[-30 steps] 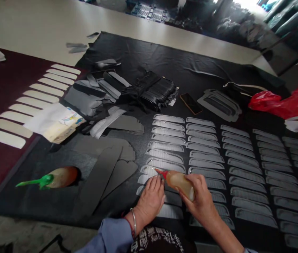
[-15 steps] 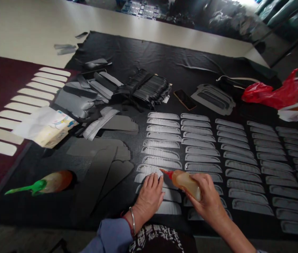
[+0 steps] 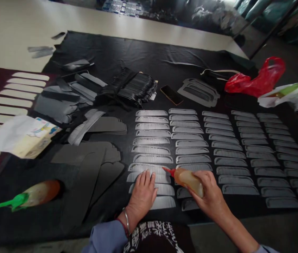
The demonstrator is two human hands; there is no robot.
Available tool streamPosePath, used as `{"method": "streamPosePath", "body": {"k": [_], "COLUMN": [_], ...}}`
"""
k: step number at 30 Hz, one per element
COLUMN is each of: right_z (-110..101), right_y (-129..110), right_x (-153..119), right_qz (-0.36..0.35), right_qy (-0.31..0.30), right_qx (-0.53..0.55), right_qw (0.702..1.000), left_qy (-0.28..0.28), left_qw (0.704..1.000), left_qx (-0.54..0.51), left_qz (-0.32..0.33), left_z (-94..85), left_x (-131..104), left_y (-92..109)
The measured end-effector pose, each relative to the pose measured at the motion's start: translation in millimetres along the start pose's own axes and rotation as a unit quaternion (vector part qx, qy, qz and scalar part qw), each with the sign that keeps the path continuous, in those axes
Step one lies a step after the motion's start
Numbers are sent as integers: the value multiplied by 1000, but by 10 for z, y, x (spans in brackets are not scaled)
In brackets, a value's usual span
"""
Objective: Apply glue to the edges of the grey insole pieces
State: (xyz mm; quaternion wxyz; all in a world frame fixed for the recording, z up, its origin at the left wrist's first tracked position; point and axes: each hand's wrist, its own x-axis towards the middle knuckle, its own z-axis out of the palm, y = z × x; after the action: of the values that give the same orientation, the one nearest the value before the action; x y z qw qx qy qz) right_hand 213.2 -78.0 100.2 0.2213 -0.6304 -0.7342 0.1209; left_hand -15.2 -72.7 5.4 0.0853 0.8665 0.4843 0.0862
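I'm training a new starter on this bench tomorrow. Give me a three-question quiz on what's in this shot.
1. True or false: the right hand holds a red-tipped squeeze bottle.
2. What does the left hand rest on?
3. The green-tipped bottle lies: A) beside the phone B) left of the left hand C) in the red bag.

Key: 1 true. 2 the grey strips of the nearest-left column. 3 B.

free: bare black cloth (image 3: 138, 49) at far end | blocked: grey strip rows (image 3: 217, 147) right, scrap pile (image 3: 85, 95) left
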Motion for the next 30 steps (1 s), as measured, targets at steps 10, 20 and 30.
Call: {"method": "streamPosePath", "body": {"k": [10,20,30], "right_z": [-65,-63,321], "right_y": [128,88,-195], "right_x": [-190,-318,46], "right_qz": [14,24,4], "right_qy": [29,37,31], "right_qx": [-24,-15,70], "right_qw": [999,999,997], "left_qy": [2,17,14], "left_qw": [1000,1000,1000], "left_qx": [2,-3,0], "left_qz": [-4,-10,-9], "left_z": [-14,10,1], "left_x": [-12,-32,-43], "left_y": [2,4,0]}}
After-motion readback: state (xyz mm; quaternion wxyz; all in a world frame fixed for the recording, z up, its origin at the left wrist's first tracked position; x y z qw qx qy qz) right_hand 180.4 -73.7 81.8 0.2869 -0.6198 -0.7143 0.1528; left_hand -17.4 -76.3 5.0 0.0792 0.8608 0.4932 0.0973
